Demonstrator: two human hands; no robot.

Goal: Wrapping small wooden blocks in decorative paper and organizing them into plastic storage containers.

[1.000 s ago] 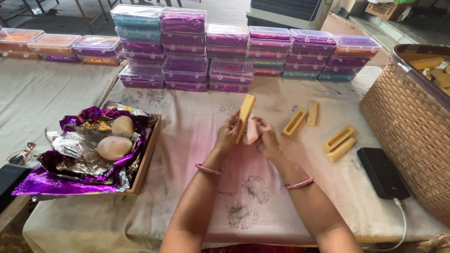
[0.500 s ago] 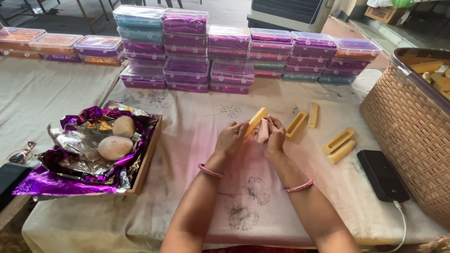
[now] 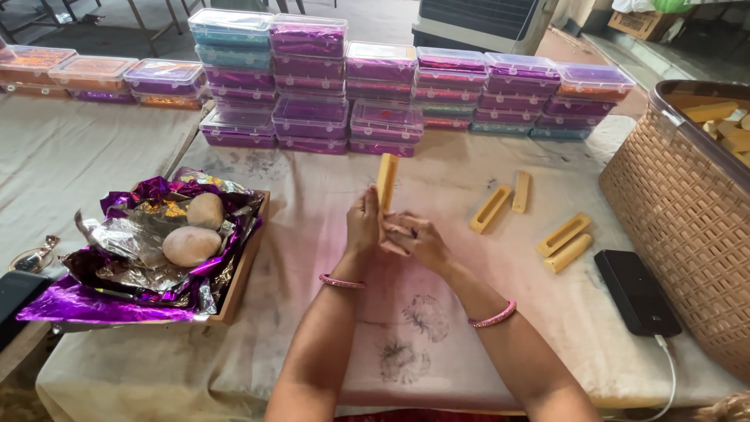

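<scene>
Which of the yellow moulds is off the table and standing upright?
The yellow mould held between the left hand and right hand; the other four lie flat on the cloth to the right.

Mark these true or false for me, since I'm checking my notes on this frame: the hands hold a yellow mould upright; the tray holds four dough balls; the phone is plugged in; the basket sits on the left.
1. The left hand and right hand hold a yellow mould upright. True.
2. The wooden tray holds four dough balls. False: two dough balls lie on purple foil.
3. The black phone has a white cable attached. True.
4. The wicker basket sits on the left. False: it is on the right.
</scene>
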